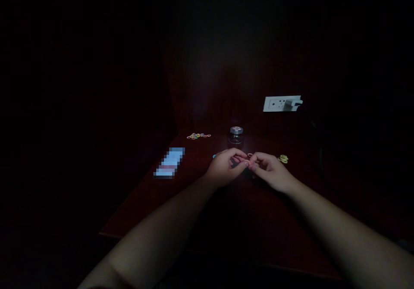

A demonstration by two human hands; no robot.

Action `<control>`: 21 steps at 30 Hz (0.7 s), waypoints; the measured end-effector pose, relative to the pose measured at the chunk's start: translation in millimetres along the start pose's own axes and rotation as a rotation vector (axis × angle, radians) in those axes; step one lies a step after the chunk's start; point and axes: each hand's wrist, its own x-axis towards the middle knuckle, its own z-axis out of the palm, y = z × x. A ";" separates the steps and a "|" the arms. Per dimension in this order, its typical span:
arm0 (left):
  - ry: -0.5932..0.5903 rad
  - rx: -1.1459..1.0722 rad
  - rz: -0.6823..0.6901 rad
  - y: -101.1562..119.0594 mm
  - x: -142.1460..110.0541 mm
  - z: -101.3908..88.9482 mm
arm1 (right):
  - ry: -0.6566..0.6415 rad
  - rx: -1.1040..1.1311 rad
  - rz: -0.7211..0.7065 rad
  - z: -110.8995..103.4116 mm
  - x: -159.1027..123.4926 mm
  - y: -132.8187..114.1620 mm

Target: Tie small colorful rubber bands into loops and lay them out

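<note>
My left hand [227,164] and my right hand [271,170] meet above the table, fingertips pinched together. A tiny pinkish-orange bit shows between them, too small and dim to name. Just behind the fingers lies a small pink ring [249,155], partly covered. Several yellow bands [283,158], like small hair ties, are heaped beyond my right hand. By my left knuckles a bit of something blue [214,156] peeks out, mostly hidden. A clear lidded jar [236,137] stands upright behind both hands.
On the dark red table [139,209], a loose pile of multicoloured bands [198,136] lies at the back left. A lit phone [170,163], blurred out, rests nearer on the left. The back wall carries a white socket panel [274,104] with a plug [293,103] in it.
</note>
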 end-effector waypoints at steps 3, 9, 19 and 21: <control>-0.035 0.033 0.070 -0.3 0.0 -0.9 | -0.014 -0.058 -0.029 0.7 -0.7 1.7; -0.078 0.052 0.069 -7.1 -0.3 1.3 | 0.069 -0.079 -0.069 -2.7 1.5 3.1; -0.041 -0.064 -0.045 -2.2 -0.3 2.4 | 0.024 -0.042 -0.026 1.7 1.2 2.1; -0.049 -0.092 -0.047 -2.7 -0.6 3.1 | 0.052 -0.072 -0.028 1.1 1.5 1.4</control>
